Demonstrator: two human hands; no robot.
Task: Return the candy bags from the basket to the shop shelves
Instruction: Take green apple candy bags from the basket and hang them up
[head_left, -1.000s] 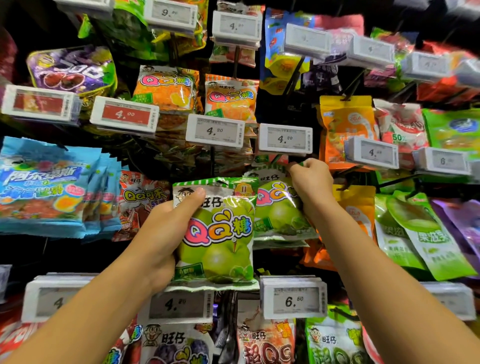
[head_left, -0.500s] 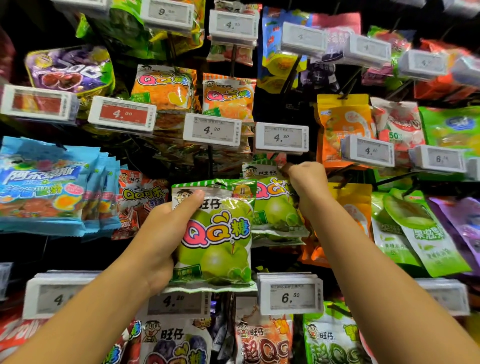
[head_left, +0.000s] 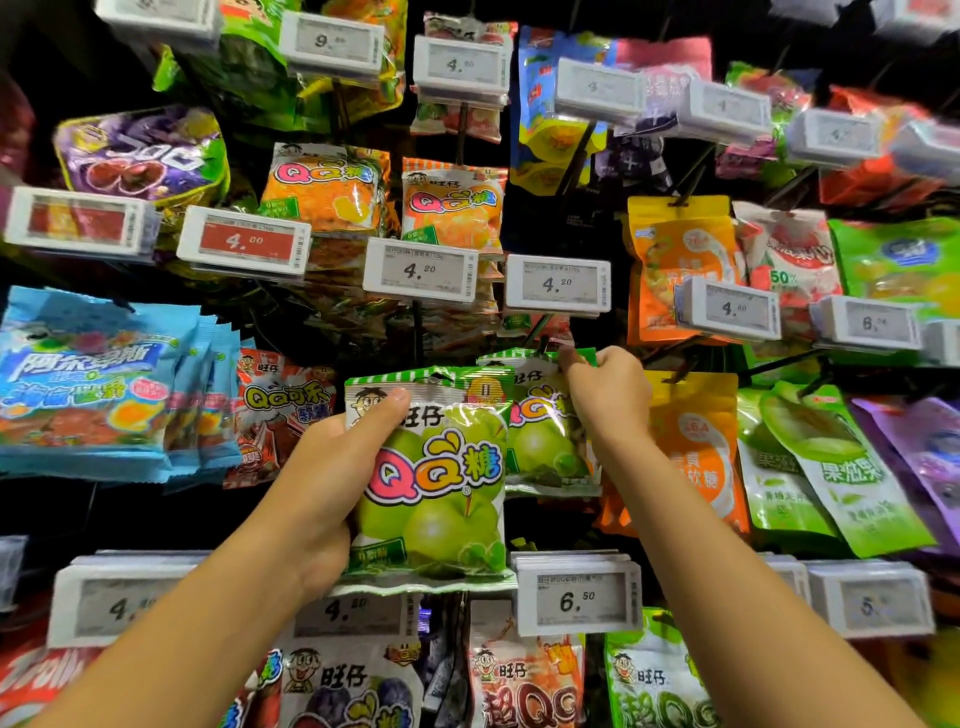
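My left hand (head_left: 332, 483) grips a green apple candy bag (head_left: 441, 493) by its left side, thumb across the front, held upright before the shelf. Just behind and to the right hangs a second green apple candy bag (head_left: 540, 441). My right hand (head_left: 608, 395) pinches the top edge of that second bag at the dark peg (head_left: 537, 332) under the 4.20 price tag (head_left: 558, 283). The basket is out of view.
Pegs with price tags stick out toward me all over the shelf wall. Blue candy bags (head_left: 98, 379) hang at left, a red cola candy bag (head_left: 280, 410) beside my left hand, orange bags (head_left: 696, 457) and green pouches (head_left: 831, 467) at right. A 6.50 tag (head_left: 576, 597) sits below.
My right hand's fingers have shifted along the top edge of the hanging green bag at the peg. My left hand and its bag have stayed nearly in place.
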